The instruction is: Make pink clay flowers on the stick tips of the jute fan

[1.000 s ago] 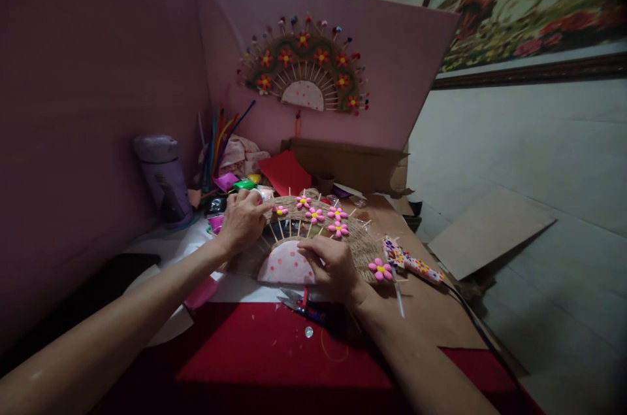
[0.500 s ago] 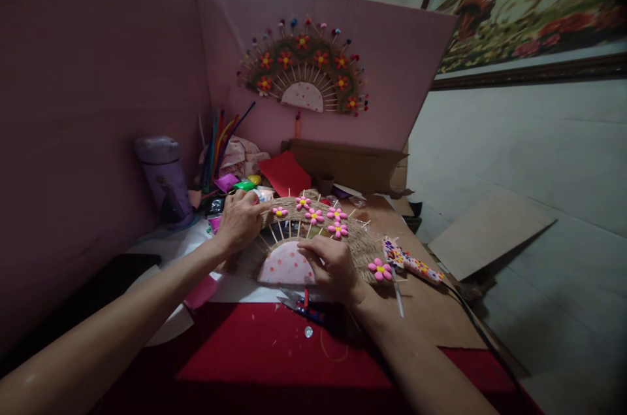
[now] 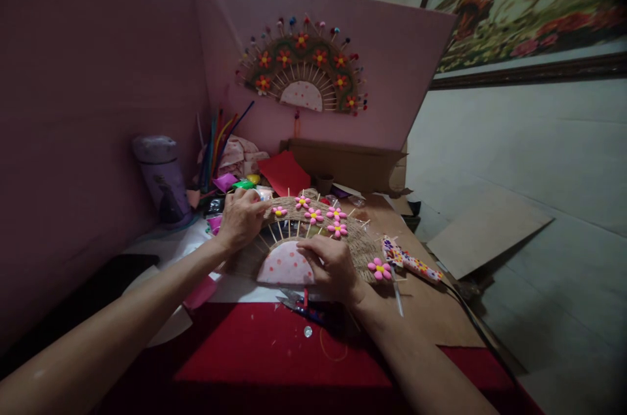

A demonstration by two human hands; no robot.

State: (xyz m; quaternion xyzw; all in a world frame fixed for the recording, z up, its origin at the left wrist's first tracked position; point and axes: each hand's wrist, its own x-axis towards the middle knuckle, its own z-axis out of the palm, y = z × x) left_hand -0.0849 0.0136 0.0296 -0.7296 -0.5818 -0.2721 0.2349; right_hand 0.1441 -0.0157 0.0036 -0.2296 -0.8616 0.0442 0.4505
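Note:
A half-round decorative fan point(image 3: 360, 248) lies tilted in front of me, its band wound with twine over thin sticks. Several pink flowers point(image 3: 313, 215) with yellow centres sit along the band. At its base is a pale half-circle point(image 3: 284, 263) with red dots. My left hand point(image 3: 243, 217) grips the band's upper left, fingers bent at its edge near a pink flower. With thumb and fingers, my right hand point(image 3: 334, 266) holds the right side of the dotted base. Scissors point(image 3: 304, 312) lie just below the fan, partly hidden in shadow.
A flower-patterned glue gun point(image 3: 411, 261) with a cord rests on cardboard point(image 3: 441, 320) at right. A purple bottle point(image 3: 164, 183), pipe cleaners point(image 3: 215, 147) and red sheet point(image 3: 284, 172) stand or lie behind. Another decorated fan point(image 3: 302, 68) hangs on the pink panel. Red cloth point(image 3: 245, 349) covers the front.
Both hands keep their hold on the fan, which stays in place. Only a very slight shift of the whole view shows.

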